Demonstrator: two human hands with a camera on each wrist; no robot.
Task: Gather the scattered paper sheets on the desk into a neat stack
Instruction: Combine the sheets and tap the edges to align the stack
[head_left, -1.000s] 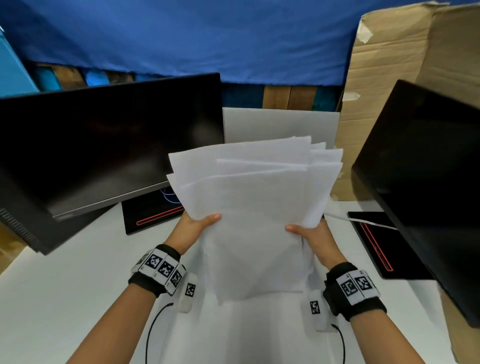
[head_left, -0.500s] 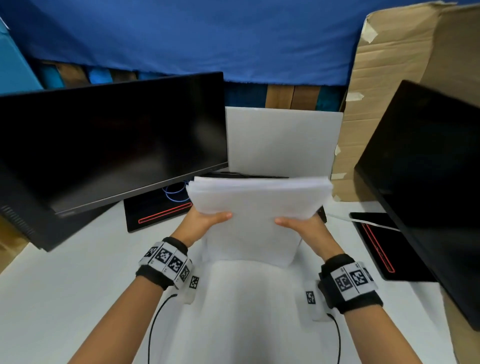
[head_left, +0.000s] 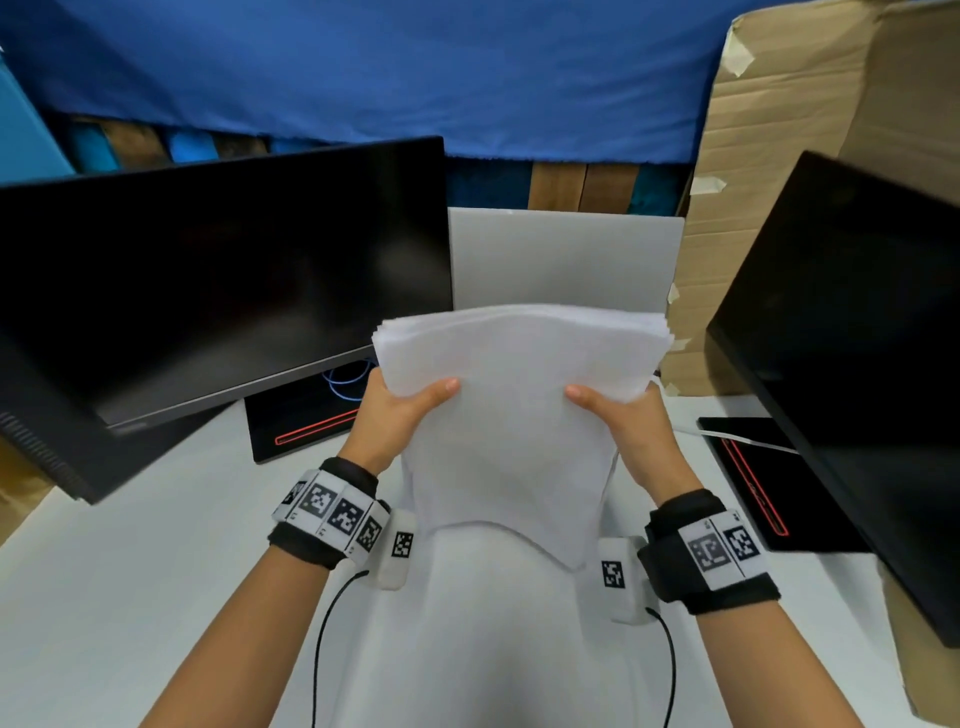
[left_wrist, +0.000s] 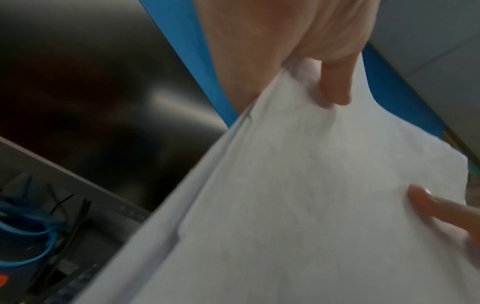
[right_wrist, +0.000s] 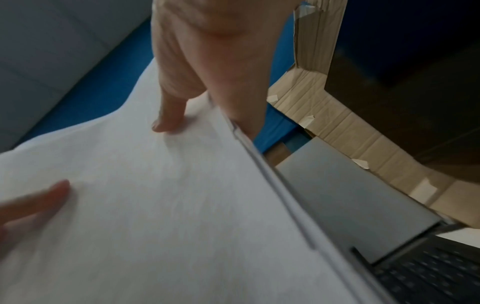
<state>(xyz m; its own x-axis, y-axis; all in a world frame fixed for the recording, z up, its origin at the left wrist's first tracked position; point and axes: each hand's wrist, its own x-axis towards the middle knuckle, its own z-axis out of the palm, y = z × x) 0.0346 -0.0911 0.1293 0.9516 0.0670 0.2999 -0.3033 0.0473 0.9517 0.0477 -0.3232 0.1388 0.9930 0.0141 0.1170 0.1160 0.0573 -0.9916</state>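
- While the left hand (head_left: 397, 415) and right hand (head_left: 626, 423) pinch its side edges, thumbs on top, the paper stack (head_left: 511, 415) is held above the desk (head_left: 130, 597).
- Long axis runs away from the person; near end droops.
- Fingers beneath are hidden; laptop (head_left: 563, 260) behind is partly covered.

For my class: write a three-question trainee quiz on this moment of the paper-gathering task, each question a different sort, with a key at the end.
1. True or false: the paper stack lies flat on the desk.
2. Multiple choice: what holds the stack? A) the left hand alone B) the right hand alone C) both hands, one on each side
3. Fill in: the grey board behind the stack stands between two dark ____.

Key:
1. False; it is held up, its lower end sagging.
2. C
3. monitors, the left monitor and the right monitor.
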